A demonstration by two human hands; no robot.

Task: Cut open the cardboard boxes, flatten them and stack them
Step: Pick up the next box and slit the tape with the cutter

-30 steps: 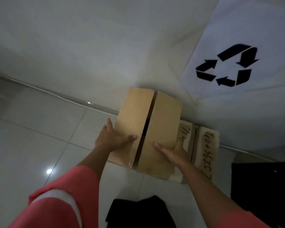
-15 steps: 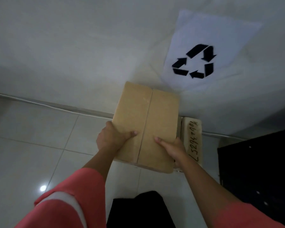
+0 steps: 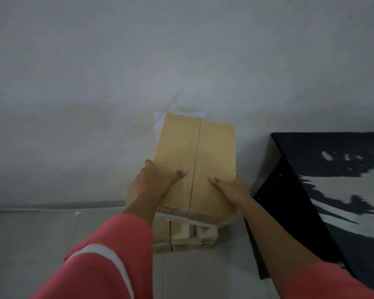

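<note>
Both hands hold one flattened box (image 3: 194, 167) by its near end, just above a stack (image 3: 181, 234) of other flattened cardboard on the floor (image 3: 41, 244) at the foot of the wall (image 3: 117, 72). The left hand (image 3: 153, 182) grips the box's left edge, thumb on top and fingers curled underneath, out of sight. The right hand (image 3: 231, 188) does the same on the right edge, thumb pressed flat on the upper face. A centre seam runs the length of the box between the two thumbs. The box tilts up toward the wall, its far end covering a white sheet (image 3: 158, 121) stuck there. A black table (image 3: 311, 180) stands just right of the stack.

This looks like the stacking step: the box is already cut and flattened and is on its way onto the stack. The next move calls for lowering it level, squaring its edges with the cardboard below, then sliding the fingers out from under before letting go.
</note>
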